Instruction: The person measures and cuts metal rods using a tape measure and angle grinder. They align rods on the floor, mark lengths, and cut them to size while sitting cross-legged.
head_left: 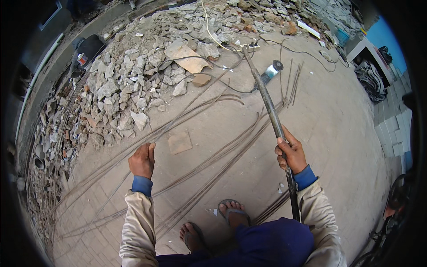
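My left hand is closed on a thin steel rod that runs diagonally across the paved ground. My right hand grips a long dark metal pipe, which slants from beside my right leg up toward the top middle. Several loose bundles of thin rusty rods lie between and around my hands. An angle grinder with a cord lies just right of the pipe's far part. A flat square tan piece is on the ground right of my left hand.
Broken concrete rubble covers the left and back, with cords and a power strip at its edge. A crouching person is at the upper left. Stacked pale blocks stand at the right. My sandalled feet are below.
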### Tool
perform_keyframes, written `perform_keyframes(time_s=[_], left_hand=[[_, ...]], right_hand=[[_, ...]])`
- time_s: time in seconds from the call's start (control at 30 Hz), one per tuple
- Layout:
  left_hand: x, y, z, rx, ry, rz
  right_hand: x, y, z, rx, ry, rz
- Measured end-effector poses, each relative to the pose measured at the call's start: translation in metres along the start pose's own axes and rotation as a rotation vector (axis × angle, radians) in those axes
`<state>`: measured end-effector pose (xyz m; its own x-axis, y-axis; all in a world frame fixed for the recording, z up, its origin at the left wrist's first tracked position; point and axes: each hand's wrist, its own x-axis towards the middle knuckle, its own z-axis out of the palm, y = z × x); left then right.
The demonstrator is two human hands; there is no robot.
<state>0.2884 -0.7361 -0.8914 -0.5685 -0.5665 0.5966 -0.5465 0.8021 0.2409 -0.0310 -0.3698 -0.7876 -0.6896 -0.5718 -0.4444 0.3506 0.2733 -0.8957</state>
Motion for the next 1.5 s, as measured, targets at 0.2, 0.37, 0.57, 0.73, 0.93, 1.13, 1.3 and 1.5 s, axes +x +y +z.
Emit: perform_keyframes(time_s=[0.2,0.37,0.57,0.73,0.93,1.13,1.3,1.5], left_hand=[[-0.001,0.001,0.006,0.041,-0.020,-0.104],[0.000,-0.002,0.011,0.035,-0.080,-0.158],[-0.015,0.008,0.019,-0.001,-0.068,-0.321],[-0.022,0.009,0.020,0.053,-0.095,-0.409],[-0.010,-0.007,0.007,0.087,-0.055,-0.414],[0.004,-0.011,-0.004,0.103,0.011,-0.430],[0.010,-0.012,-0.009,0.038,0.046,-0.376],[-0.003,-0.006,-0.003,-0.114,-0.079,-0.284]], right_hand=[[0.009,0.013,0.035,0.047,0.015,-0.007],[0.023,0.008,0.045,0.026,0.012,0.003],[0.036,0.027,0.070,-0.015,0.058,-0.033],[0.060,0.045,0.099,-0.003,0.017,-0.104],[0.080,0.060,0.165,0.085,0.049,-0.137],[0.089,0.063,0.219,0.214,0.053,-0.216],[0.091,0.060,0.214,0.209,0.040,-0.209],[0.070,0.052,0.053,-0.064,0.023,-0.201]])
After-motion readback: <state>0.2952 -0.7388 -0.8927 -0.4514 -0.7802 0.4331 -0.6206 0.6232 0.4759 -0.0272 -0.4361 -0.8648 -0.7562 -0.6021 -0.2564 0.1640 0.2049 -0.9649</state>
